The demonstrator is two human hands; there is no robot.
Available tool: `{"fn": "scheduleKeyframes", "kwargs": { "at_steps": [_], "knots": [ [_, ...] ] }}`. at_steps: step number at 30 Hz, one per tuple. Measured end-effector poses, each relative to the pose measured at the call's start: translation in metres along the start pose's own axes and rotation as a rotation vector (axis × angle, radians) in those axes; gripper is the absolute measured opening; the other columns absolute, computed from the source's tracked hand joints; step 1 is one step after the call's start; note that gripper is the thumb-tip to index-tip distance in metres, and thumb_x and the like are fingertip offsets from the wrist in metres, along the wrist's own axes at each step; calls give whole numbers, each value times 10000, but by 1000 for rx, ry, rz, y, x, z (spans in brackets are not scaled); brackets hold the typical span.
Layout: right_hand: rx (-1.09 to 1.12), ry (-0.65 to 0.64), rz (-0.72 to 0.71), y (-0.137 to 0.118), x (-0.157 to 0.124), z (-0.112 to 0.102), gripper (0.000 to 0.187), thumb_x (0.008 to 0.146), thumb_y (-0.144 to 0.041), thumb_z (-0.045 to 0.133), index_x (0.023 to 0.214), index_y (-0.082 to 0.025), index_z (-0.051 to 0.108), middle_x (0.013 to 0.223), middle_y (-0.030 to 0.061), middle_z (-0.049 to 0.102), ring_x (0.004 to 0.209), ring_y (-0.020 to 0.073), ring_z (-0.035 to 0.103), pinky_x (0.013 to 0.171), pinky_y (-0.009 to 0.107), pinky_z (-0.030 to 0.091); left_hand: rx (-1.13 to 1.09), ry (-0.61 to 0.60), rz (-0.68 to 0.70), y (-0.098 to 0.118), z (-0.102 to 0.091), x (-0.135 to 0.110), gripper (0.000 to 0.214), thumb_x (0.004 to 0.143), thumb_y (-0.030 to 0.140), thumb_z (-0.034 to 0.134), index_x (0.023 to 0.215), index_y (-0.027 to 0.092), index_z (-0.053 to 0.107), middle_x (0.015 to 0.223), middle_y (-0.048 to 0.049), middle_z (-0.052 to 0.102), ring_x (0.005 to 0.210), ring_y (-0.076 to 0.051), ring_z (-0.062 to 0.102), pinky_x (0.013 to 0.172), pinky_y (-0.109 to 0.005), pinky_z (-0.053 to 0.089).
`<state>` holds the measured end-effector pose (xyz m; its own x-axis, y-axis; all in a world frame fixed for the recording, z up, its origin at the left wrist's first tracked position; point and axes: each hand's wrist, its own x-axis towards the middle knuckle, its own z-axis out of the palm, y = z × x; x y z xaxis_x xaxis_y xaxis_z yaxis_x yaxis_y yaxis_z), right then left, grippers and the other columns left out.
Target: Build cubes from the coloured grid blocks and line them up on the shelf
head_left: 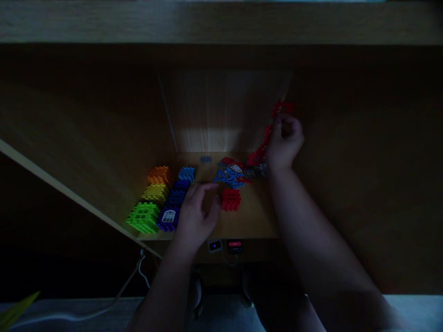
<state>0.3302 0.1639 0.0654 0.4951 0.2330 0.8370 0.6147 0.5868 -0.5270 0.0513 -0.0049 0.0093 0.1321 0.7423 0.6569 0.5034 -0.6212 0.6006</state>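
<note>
Fingers (296, 125) of right hand (284, 146) curled at red pieces (288, 107), upper right, grip not discernible; left hand (195, 214) held open beside red cube (230, 200).

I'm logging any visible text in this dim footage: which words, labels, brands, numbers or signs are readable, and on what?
None can be read with certainty.
White device with a small screen: a tiny lit mark, too small to read.
Black device with a red bar on its screen: faint marks, too small and blurred.
Green interlocking-block cube: no lettering visible.
</note>
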Motion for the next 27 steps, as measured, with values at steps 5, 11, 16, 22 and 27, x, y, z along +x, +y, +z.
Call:
{"fn": "scheduleKeyframes", "kwargs": {
  "at_steps": [5,11,16,22,27],
  "knots": [
    [155,54,91,-72,-20,-43,208,1048,-401,642,1135,-245,747,1160,59,759,1145,237,740,995,457,623,14,69,180,44,6,-5,333,1000,177,703,1316,251,630,1300,-76,726,1249,-239,683,1091,-423,572],
    [351,94,416,-139,-56,-75,213,1006,-423,697,1122,-253,752,1067,33,762,981,197,744,858,366,622,12,42,141,71,37,-21,666,1009,341,765,1579,200,451,1546,-180,632,1450,-296,612,1197,-485,549],
    [370,30,560,-159,-87,-88,336,987,-520,719,1179,-246,751,1070,41,772,935,195,740,819,360,612,-114,-68,7,75,40,-29,302,1091,319,622,1380,236,639,1279,-83,810,1131,-213,801,991,-331,647],
    [197,-39,507,-135,-101,-99,405,1040,-597,579,1342,-365,715,1078,43,769,851,237,758,679,393,616,-124,-212,4,76,42,-29,211,1103,299,573,1220,241,740,1058,-61,856,938,-216,821,843,-316,633],
    [47,7,435,-111,-96,-109,464,1065,-626,485,1438,-416,664,1014,54,756,780,268,745,605,426,595,-77,-244,20,73,41,-30,228,1108,315,545,1160,244,754,990,-61,856,865,-222,812,786,-332,614]
  ]
}}
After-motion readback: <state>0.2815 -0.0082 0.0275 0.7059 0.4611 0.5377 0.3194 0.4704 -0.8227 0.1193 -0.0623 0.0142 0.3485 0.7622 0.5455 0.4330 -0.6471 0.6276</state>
